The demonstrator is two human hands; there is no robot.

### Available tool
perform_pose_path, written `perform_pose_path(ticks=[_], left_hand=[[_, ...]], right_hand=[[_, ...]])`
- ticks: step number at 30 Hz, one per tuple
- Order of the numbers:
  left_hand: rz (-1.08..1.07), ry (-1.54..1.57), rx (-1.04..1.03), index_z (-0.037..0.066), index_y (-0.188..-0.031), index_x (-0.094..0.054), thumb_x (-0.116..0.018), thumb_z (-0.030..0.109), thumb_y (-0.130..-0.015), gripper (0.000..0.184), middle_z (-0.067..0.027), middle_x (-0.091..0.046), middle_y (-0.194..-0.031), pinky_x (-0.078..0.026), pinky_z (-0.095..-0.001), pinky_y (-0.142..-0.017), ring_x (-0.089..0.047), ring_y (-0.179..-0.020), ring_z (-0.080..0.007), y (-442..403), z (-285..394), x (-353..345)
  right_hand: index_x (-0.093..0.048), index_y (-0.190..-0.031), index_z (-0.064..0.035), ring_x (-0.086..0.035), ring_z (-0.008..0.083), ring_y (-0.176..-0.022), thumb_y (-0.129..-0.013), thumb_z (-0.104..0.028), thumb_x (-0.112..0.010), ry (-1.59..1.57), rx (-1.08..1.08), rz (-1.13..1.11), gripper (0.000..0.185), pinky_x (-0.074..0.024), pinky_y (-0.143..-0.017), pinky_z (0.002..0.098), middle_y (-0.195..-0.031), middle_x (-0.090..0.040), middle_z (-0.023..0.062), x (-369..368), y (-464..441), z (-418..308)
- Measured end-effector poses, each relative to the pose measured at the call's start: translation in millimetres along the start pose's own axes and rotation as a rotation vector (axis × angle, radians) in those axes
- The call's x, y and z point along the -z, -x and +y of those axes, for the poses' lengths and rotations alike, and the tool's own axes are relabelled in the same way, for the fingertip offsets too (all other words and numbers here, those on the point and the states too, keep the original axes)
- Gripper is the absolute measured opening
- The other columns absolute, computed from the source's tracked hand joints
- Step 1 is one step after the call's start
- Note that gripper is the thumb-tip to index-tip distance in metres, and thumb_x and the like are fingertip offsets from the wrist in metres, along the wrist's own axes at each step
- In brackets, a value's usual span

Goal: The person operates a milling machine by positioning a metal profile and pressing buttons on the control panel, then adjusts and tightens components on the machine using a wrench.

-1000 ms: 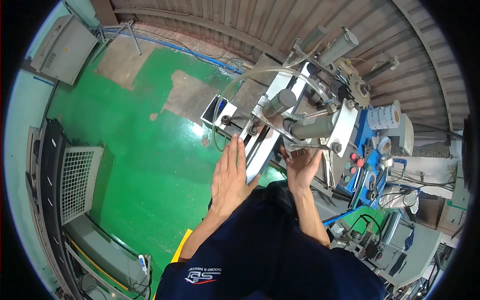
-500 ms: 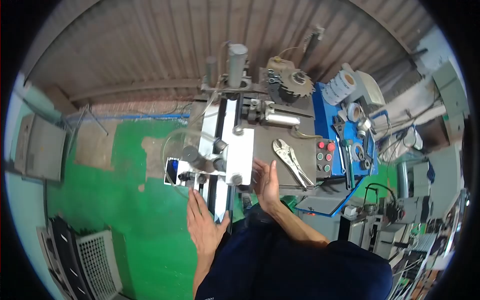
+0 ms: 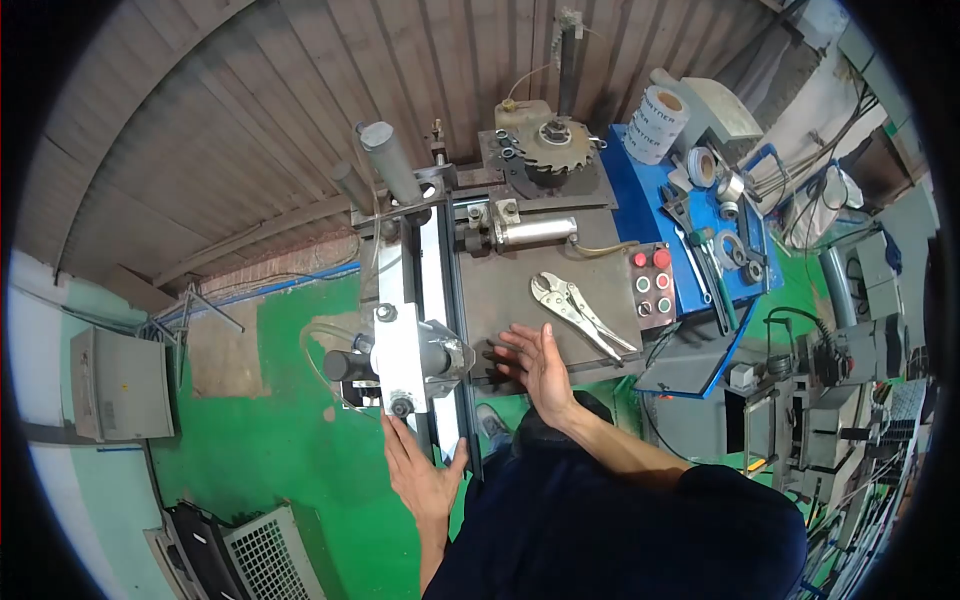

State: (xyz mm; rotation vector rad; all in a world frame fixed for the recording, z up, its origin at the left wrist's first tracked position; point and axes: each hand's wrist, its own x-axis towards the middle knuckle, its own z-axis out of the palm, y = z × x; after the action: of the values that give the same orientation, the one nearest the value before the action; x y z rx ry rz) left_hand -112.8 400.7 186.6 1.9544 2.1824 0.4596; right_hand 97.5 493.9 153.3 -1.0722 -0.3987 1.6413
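Observation:
My left hand (image 3: pixel 425 482) is at the near end of a long metal profile (image 3: pixel 437 300), thumb on one side and fingers on the other. A machine's white plate (image 3: pixel 400 360) with bolts and a dark cylinder crosses above this profile. To the right, my right hand (image 3: pixel 540 375) hangs palm-up with fingers spread, holding nothing, at the front edge of the grey machine table (image 3: pixel 500 300). Just beyond it lie locking pliers (image 3: pixel 578 312) on the tabletop.
A toothed saw blade (image 3: pixel 555 147) sits at the back of the table. Red and green buttons fill a control box (image 3: pixel 655 285) at right. The blue bench (image 3: pixel 655 210) holds wrenches, tape rolls and a printed film roll (image 3: pixel 657 125). Green floor (image 3: pixel 240 440) lies left.
The viewpoint has shifted, so the machine's upper parts appear further left. My right hand stays open near the table edge; my left hand remains at the profile's near end.

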Motion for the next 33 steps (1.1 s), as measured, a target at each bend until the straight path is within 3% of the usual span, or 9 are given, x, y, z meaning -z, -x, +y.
perform_pose_path(ticks=[18,26,29,33], left_hand=[[0.002,-0.021,0.007,-0.003,-0.157,-0.026,-0.086,0.047,-0.074,0.114,-0.0246,-0.033,-0.159,-0.042,-0.0488,-0.111,-0.040,-0.141,-0.0443,-1,2,-1],[-0.003,-0.041,-0.038,-0.005,-0.157,-0.023,-0.085,0.047,-0.077,0.113,-0.0270,-0.033,-0.158,-0.036,-0.0504,-0.115,-0.039,-0.141,-0.0450,0,2,4],[-0.007,-0.043,-0.039,-0.005,-0.157,-0.023,-0.085,0.046,-0.075,0.115,-0.0270,-0.033,-0.158,-0.036,-0.0504,-0.115,-0.039,-0.141,-0.0452,0,4,6],[-0.032,-0.060,-0.060,-0.009,-0.154,-0.026,-0.084,0.048,-0.076,0.113,-0.0276,-0.033,-0.158,-0.037,-0.0504,-0.115,-0.039,-0.142,-0.0444,0,4,12]], right_hand=[[-0.041,-0.149,-0.0026,-0.053,0.0243,-0.125,-0.104,-0.069,-0.026,0.019,-0.044,-0.063,0.081,-0.0429,-0.105,0.0398,-0.140,-0.054,0.0140,7,2,1],[-0.041,-0.149,-0.0032,-0.054,0.0227,-0.123,-0.103,-0.070,-0.024,0.025,-0.100,-0.073,0.082,-0.0422,-0.106,0.0407,-0.138,-0.055,0.0124,0,19,22],[-0.040,-0.150,-0.0031,-0.053,0.0248,-0.127,-0.104,-0.070,-0.023,0.031,-0.075,-0.046,0.083,-0.0411,-0.108,0.0424,-0.141,-0.054,0.0140,-2,30,31],[-0.039,-0.151,-0.0022,-0.049,0.0287,-0.135,-0.103,-0.071,-0.019,0.008,-0.096,-0.190,0.086,-0.0383,-0.112,0.0448,-0.147,-0.051,0.0171,-13,52,39]])
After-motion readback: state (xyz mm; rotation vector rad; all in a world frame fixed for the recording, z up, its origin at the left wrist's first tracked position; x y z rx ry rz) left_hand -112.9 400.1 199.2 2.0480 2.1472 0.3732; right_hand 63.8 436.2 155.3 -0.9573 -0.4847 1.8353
